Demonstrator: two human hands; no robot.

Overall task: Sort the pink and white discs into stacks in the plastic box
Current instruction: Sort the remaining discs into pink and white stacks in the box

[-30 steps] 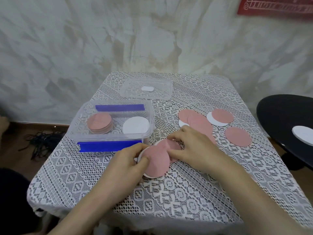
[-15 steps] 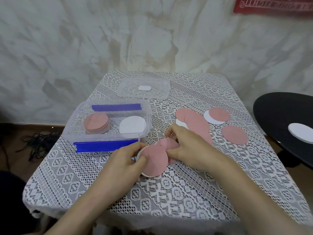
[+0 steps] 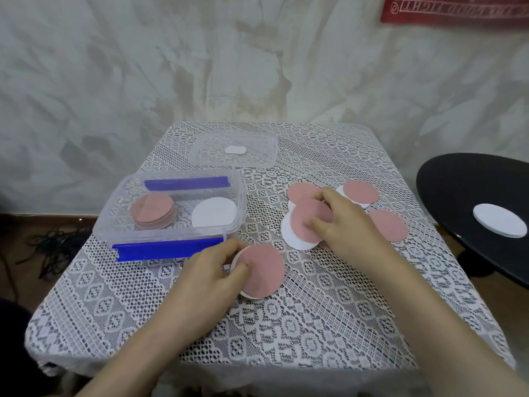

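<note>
The left hand rests just in front of the plastic box, its fingers curled. The thumb lies on top of a pink disc and the other fingers hook its near edge, so it holds that disc. A white disc shows as a thin rim underneath. Pinching the edge is probably meant to peel the pink one off the white, since the two colours go to different stacks.

To the right of the box, the right hand lies over the loose pile. Its fingers are bent, with the tips on a second pink disc that overlaps a second white disc. I cannot tell whether it pinches that disc or only presses it down.

Inside the box, the pink stack sits at the left and the white stack at the right, kept apart so the colours stay sorted. The box is clear with thin walls and has blue clips on its long sides. Its clear lid lies flat behind it, out of the way.

The discs are thin, flat, matte rounds that look like paper or foam and likely cling together. The lace tablecloth is openwork and bumpy, which could snag an edge slid across it.
</note>
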